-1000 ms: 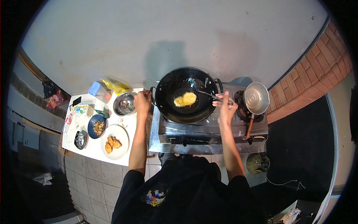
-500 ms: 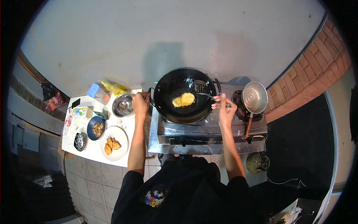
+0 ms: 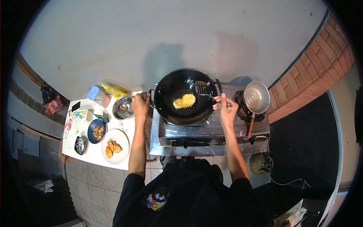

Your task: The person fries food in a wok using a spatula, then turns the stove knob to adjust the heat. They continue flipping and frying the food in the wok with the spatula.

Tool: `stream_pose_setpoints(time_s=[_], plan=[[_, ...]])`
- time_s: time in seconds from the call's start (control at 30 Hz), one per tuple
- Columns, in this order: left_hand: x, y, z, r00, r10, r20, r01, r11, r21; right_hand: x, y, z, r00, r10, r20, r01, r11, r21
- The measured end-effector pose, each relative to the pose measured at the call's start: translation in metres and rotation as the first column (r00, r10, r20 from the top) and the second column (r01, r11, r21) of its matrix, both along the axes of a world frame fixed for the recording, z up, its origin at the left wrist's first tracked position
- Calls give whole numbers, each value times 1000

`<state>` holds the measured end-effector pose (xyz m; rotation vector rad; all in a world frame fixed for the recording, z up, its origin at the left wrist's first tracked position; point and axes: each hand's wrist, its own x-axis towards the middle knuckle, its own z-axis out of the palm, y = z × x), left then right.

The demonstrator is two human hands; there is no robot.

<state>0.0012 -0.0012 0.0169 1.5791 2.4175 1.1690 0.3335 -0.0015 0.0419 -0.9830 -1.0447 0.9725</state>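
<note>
A large black wok (image 3: 166, 108) sits on the stove, with a golden piece of battered food (image 3: 184, 101) frying in oil at its middle. My right hand (image 3: 227, 109), at the wok's right edge, is closed on the handle of a slotted spatula (image 3: 202, 88). The spatula's head rests inside the wok, up and right of the food. My left hand (image 3: 140, 105) is curled closed just left of the wok's left handle (image 3: 151, 99). Something dark shows at its fingers, but what it holds is hidden.
Left, a white table (image 3: 87, 153) bears a plate (image 3: 123, 157) of fried pieces, a metal bowl (image 3: 123, 108), a blue bowl (image 3: 92, 138) and a plastic container (image 3: 99, 96). A saucepan (image 3: 256, 97) stands on the right burner; a gas cylinder (image 3: 261, 164) is below.
The whole view has shifted very slightly. Both hands, the spatula and the food keep nearly the same places relative to the wok.
</note>
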Motion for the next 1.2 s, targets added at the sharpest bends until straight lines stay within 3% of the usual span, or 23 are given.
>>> stream_pose_setpoints(time_s=[0.4, 0.87, 1.2], plan=[[-3, -6, 3, 998, -33, 52, 28, 995, 92, -1, -12, 8, 983, 122, 133, -131, 990, 59], [-3, -17, 5, 995, -36, 93, 31, 998, 60, -14, -14, -6, 996, 85, -40, -88, 993, -82], [-5, -13, -3, 994, -61, 91, 57, 997, 52, -25, 1, -14, 998, 44, -47, -49, 993, -112]])
